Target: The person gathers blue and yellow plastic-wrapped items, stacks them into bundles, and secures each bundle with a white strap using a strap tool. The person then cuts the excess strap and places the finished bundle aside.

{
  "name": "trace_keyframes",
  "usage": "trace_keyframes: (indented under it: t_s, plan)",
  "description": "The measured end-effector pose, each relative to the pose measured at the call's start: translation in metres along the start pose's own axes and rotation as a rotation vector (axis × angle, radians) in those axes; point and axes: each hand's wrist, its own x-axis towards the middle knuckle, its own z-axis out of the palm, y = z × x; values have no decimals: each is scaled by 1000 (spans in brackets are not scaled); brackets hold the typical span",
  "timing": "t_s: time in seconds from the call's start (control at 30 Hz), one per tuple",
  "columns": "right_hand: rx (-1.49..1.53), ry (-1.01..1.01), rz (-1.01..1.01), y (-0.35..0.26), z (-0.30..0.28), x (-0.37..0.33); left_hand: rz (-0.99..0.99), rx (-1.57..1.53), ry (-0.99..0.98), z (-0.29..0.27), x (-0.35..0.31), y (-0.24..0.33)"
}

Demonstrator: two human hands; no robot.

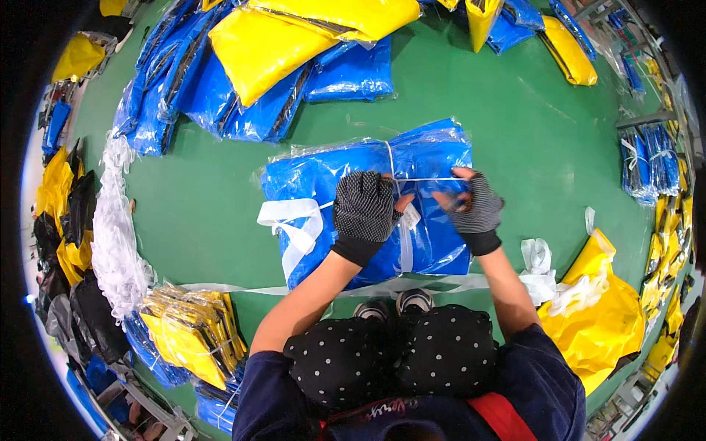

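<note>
A stack of folded blue plastic sheets or bags [309, 173] in clear wrapping lies on the green floor in front of my feet. White strap [430, 178] crosses it lengthwise and sideways. My left hand [365, 211], in a black dotted glove with bare fingertips, rests closed at the crossing, its fingers curled on the strap. At the stack's right side my right hand [476, 209], gloved alike, has its fingers bent at the taut strap; they are partly blurred. A wide white ribbon loop [298, 224] lies over the left side. A small white label [410, 216] shows between my hands.
Blue packets [353, 73] and yellow packets [272, 51] are heaped beyond the stack. White strips [118, 228] pile at left, above a tied yellow bundle [187, 331]. A yellow bag [599, 316] lies at right. White tape [243, 289] crosses the floor near my shoes [414, 300].
</note>
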Motion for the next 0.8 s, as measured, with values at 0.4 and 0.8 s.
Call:
trace_keyframes:
  t_s: [0.4,0.8]
  plan:
    - [199,-93,7,-17,18,6,-334,137,193,-54,-49,-53]
    - [786,-1293,442,-184,50,4,-854,-113,-369,-136,-271,-133]
